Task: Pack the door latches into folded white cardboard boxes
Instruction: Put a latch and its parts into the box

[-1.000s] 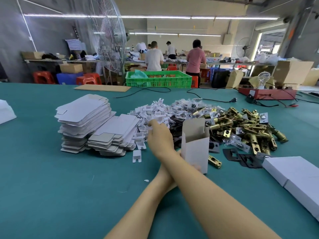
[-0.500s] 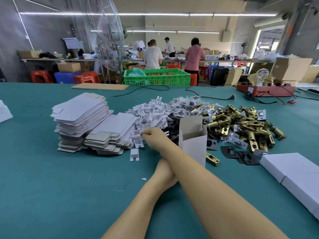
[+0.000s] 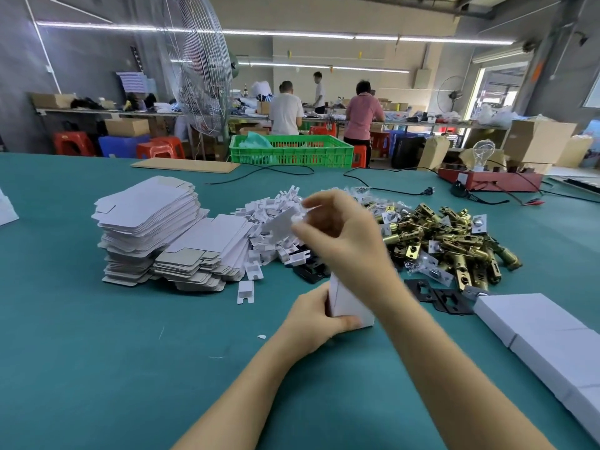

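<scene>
Head view: left hand (image 3: 313,323) grips standing white box (image 3: 349,306) near base on green table (image 3: 97,368), likely steadying it for loading. Right hand (image 3: 337,235) above box, fingers pinching white cardboard insert (image 3: 281,222), apparently bound for box mouth. Brass latches (image 3: 454,245) heaped just right of box, within reach; flat box blanks (image 3: 152,222) stacked left. No legible writing or brand.

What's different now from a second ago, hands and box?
The right hand has lifted off the insert pile, pinching a white insert, and moved back above the box. The left hand still grips the upright box on the table. Flat blanks, latches and black plates lie as before.
</scene>
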`<state>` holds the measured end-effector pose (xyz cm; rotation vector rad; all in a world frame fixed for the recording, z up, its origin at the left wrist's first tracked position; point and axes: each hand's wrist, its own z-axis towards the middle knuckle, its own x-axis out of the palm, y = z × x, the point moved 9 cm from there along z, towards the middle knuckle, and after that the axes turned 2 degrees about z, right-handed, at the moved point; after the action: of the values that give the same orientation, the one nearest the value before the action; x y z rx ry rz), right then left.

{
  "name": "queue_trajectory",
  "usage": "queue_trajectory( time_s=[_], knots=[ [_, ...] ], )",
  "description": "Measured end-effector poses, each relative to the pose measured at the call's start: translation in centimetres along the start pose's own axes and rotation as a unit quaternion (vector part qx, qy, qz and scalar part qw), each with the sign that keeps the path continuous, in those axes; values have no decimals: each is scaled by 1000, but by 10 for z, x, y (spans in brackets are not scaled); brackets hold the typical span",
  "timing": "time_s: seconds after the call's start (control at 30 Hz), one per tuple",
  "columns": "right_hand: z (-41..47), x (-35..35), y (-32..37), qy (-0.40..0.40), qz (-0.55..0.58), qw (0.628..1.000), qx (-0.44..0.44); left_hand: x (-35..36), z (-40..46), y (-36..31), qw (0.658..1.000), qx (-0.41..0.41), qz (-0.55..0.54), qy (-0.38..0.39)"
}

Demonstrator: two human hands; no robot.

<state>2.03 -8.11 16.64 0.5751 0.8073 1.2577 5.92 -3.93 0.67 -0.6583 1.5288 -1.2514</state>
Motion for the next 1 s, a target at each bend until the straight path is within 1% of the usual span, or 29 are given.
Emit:
queue_trajectory(
  time_s=[0.07, 0.13, 0.27, 0.33, 0.43, 0.5, 0.63, 0.7, 0.83, 1.0],
  knots=[
    [5, -32, 17, 13, 4, 1000, -19, -1, 0, -1, 1000, 16, -15, 3],
    [9, -66, 21, 2, -31, 999, -15, 0, 2, 1, 1000, 17, -19, 5],
    [11, -118, 7, -28, -159, 987, 18, 0, 4, 3, 999, 22, -33, 8],
    [10, -130, 1, -1, -210, 977, 36, 0, 4, 1, 998, 34, -46, 6],
    [7, -128, 0, 65, -221, 972, 53, -4, 4, -1, 994, 49, -101, -12],
    [7, -119, 1, 82, -243, 966, 45, -5, 4, -3, 991, 55, -122, -15],
    [9, -87, -2, 120, -329, 936, 11, -3, 2, -5, 991, 66, -120, -12],
    [9, -72, -4, 142, -354, 924, -5, -3, 2, -4, 990, 66, -122, -9],
    [7, -52, -4, 188, -370, 910, -20, -2, 2, -5, 990, 64, -125, -1],
    [2, -46, -8, 234, -362, 902, 5, -2, 2, -6, 991, 64, -122, 1]
  ],
)
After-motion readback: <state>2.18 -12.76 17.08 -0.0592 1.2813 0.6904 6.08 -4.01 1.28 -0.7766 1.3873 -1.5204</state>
